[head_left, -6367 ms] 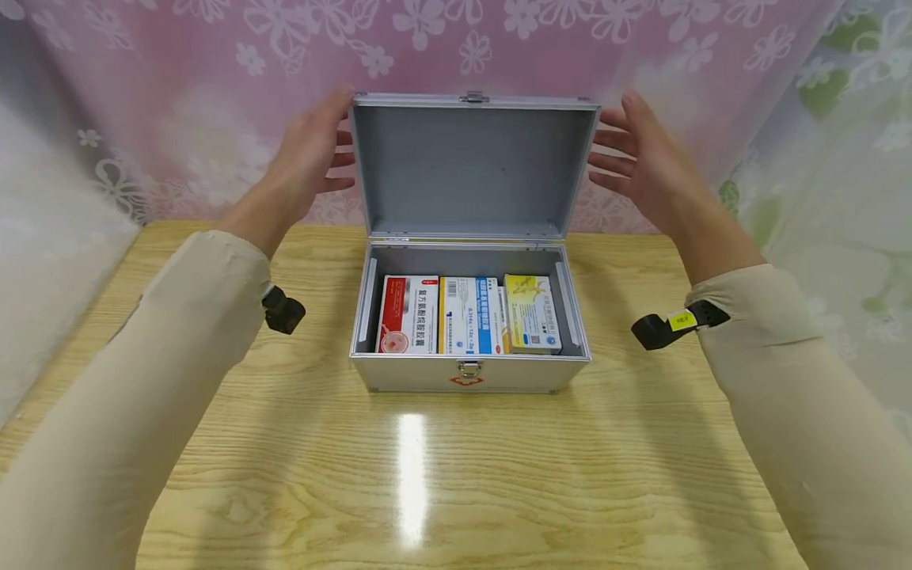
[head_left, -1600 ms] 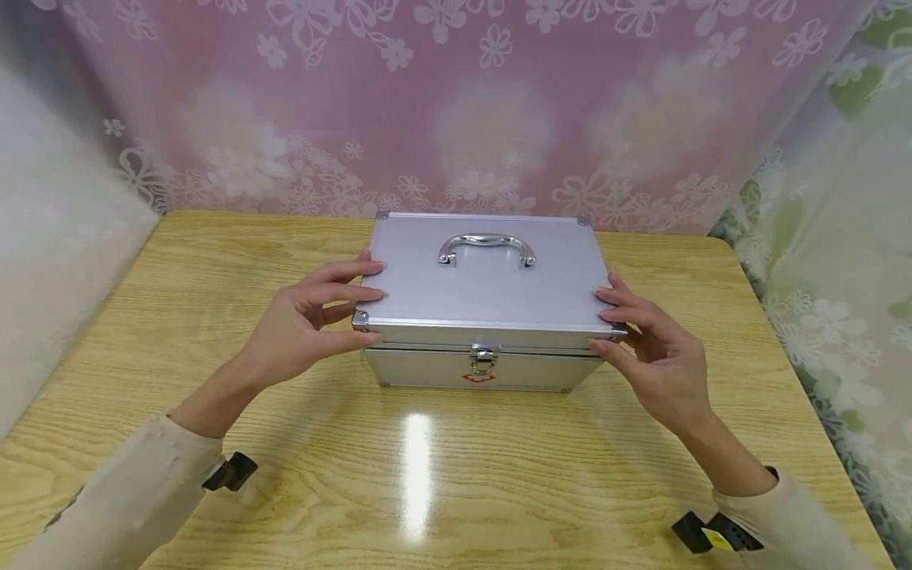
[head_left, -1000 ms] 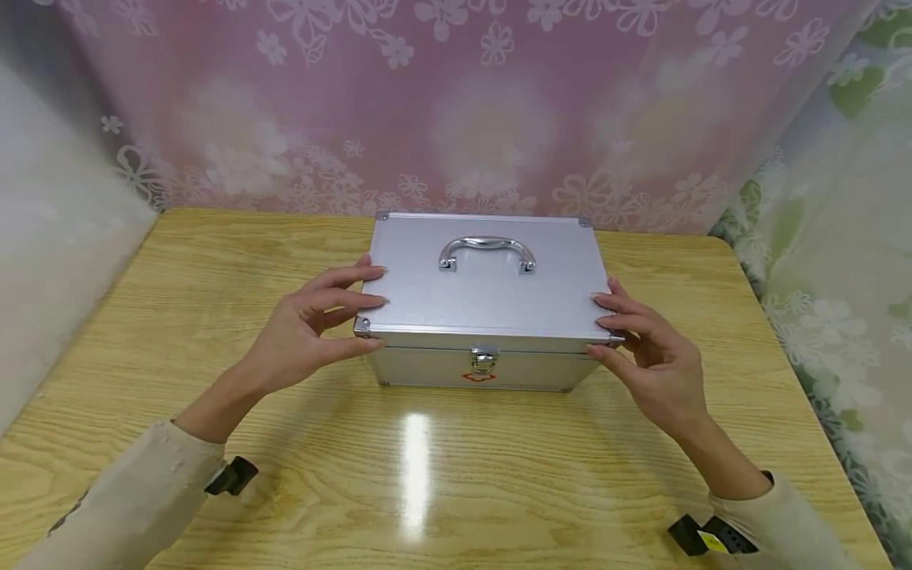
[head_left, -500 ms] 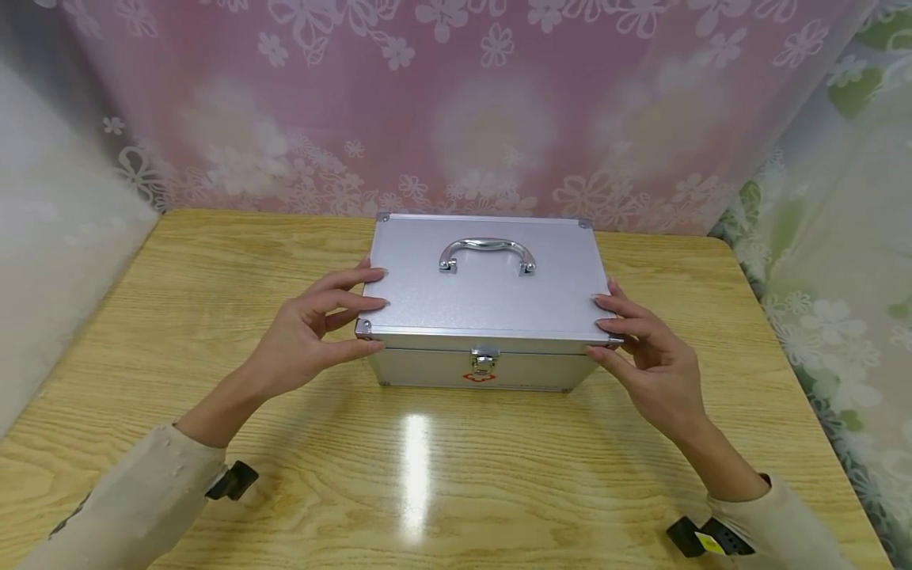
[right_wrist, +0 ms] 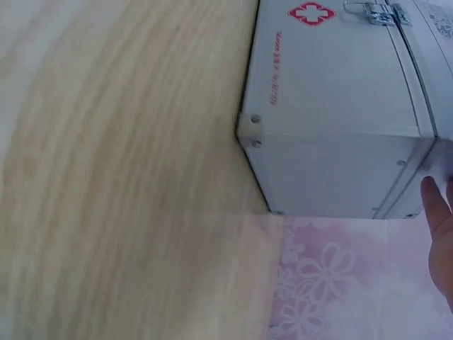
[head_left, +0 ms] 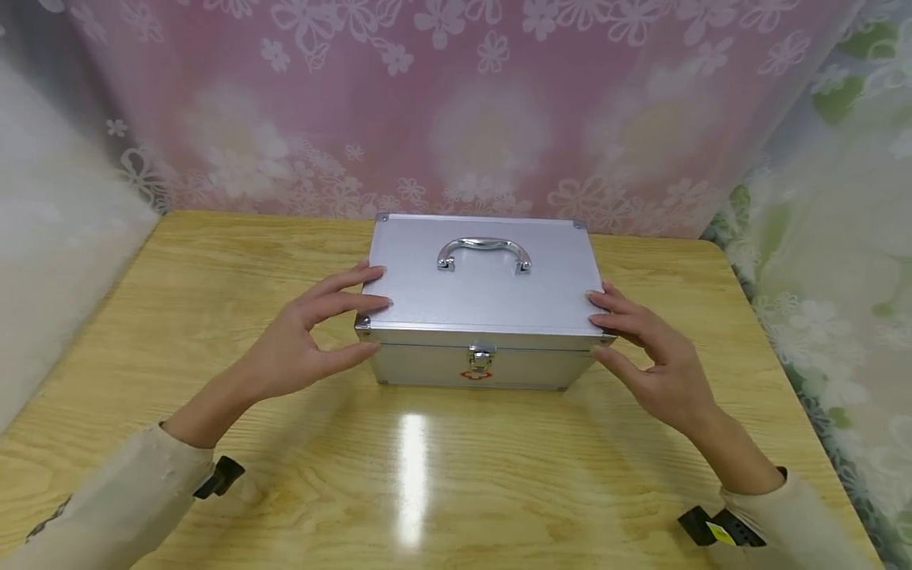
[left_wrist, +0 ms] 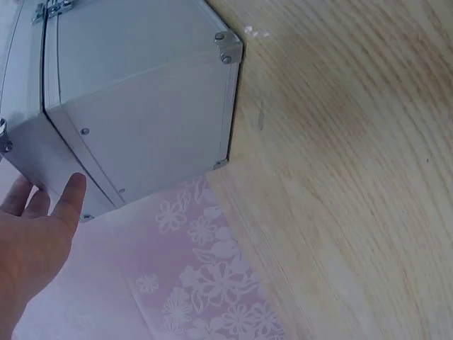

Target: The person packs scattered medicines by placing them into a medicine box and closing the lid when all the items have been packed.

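Observation:
A silver first-aid box with a metal handle stands on the table, lid down over its body. The latch hangs at the front, above a red cross emblem. My left hand lies at the lid's left edge, two fingertips over the top and the thumb at the front corner. At the right edge, my right hand rests its fingertips on the lid, with the thumb by the front corner. Both hands have loosely spread fingers. The box's contents are hidden under the lid.
The wooden table runs back to a pink flowered curtain. A green-patterned curtain hangs along the right side, and pale cloth lines the left. Black wrist devices sit at both sleeves.
The lid, upright earlier with medicine boxes showing inside, has come down over the box. Both hands moved down with it. Lately, the left thumb has spread slightly away from the fingers.

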### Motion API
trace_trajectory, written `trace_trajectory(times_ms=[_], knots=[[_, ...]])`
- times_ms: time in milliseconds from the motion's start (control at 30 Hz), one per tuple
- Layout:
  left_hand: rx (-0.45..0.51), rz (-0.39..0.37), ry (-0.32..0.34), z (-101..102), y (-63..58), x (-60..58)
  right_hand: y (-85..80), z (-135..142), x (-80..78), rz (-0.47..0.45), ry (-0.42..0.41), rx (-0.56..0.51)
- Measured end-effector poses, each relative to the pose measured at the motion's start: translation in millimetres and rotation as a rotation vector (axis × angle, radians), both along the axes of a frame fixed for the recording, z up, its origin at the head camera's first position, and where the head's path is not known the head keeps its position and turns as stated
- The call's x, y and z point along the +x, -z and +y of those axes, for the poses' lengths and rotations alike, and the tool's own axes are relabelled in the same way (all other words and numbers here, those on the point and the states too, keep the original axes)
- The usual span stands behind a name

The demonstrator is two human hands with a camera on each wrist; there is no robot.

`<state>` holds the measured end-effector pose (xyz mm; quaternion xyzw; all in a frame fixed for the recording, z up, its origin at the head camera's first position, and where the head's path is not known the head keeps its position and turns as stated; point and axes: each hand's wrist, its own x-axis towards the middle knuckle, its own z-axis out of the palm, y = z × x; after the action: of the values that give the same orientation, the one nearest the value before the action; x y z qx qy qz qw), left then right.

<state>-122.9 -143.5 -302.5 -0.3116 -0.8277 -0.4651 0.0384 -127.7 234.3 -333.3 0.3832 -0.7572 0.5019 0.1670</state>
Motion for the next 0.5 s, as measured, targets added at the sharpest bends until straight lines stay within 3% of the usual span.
trace_trajectory(times_ms=[100, 233, 500], knots=[[0.018, 0.000, 0.016, -4, -3.9, -3.3, -4.3, 8, -7.2, 0.113, 0.051, 0.159], [0.051, 0.013, 0.010, -16, -1.1, -10.3, -2.7, 24, -16.9, 0.148, 0.116, 0.323], [-0.149, 0.037, -0.205, -56, 33.1, -31.0, -1.4, 53, -33.3, 0.059, 0.276, 0.530]])
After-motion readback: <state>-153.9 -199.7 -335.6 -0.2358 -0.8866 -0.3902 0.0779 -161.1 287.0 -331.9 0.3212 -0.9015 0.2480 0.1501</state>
